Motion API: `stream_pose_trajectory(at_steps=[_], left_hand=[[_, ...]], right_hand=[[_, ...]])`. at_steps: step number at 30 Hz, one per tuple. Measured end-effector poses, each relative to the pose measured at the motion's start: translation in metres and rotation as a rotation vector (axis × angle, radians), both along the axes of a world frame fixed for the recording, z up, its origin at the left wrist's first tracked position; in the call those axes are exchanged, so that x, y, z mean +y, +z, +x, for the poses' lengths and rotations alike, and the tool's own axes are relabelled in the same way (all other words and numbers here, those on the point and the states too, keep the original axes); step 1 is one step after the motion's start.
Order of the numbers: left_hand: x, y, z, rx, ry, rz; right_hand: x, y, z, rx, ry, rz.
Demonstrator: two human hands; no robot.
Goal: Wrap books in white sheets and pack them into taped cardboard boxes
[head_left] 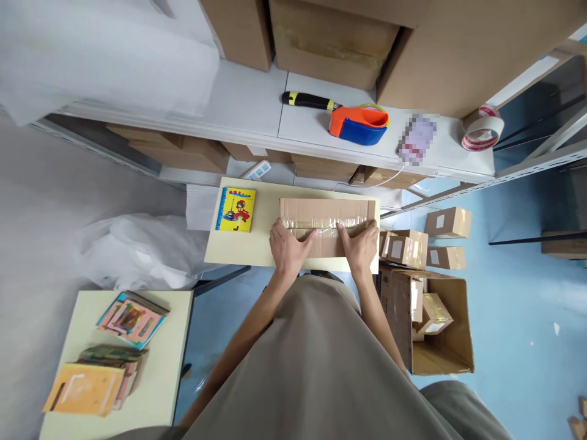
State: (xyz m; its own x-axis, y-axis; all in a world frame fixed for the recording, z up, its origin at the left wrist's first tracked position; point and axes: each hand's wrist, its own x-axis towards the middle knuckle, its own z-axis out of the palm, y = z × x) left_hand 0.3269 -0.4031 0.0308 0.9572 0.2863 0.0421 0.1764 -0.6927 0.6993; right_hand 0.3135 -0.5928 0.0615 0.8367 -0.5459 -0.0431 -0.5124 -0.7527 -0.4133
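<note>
A brown cardboard box (330, 208) lies on the pale yellow table in front of me, with shiny clear tape running across its middle. My left hand (288, 245) grips the box's left end, its fingers around the edge and its thumb on the top near the tape. At the opposite end my right hand (360, 245) holds on in the same way, thumb pressed by the tape. Left of the box, apart from both hands, rests a yellow picture book (235, 209). How far the fingers reach beneath the box is hidden.
On the shelf (247, 98) ahead sit an orange and blue tape dispenser (360, 124), a black-and-yellow handled tool (309, 100), a blurred-out phone (416, 139) and a tape roll (482, 131). An open carton (461, 330) holding small boxes stands right. Books (87, 388) lie on the lower-left table.
</note>
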Motion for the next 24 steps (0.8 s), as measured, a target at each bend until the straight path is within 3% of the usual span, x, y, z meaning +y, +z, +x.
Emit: stream_pose_trajectory(at_steps=[7, 12, 17, 24], left_hand=[[0.057, 0.001, -0.011, -0.045, 0.132, -0.099], [0.073, -0.007, -0.017, -0.085, 0.101, -0.1], [0.089, -0.039, -0.025, -0.006, 0.095, -0.017], [0.125, -0.092, -0.06, 0.291, -0.007, -0.215]], right_hand=[[0.003, -0.006, -0.021, -0.229, 0.074, 0.344], [0.011, -0.02, -0.029, -0.271, 0.181, 0.328], [0.0, -0.058, -0.043, -0.173, 0.254, 0.367], [-0.022, -0.105, -0.078, 0.077, 0.238, 0.552]])
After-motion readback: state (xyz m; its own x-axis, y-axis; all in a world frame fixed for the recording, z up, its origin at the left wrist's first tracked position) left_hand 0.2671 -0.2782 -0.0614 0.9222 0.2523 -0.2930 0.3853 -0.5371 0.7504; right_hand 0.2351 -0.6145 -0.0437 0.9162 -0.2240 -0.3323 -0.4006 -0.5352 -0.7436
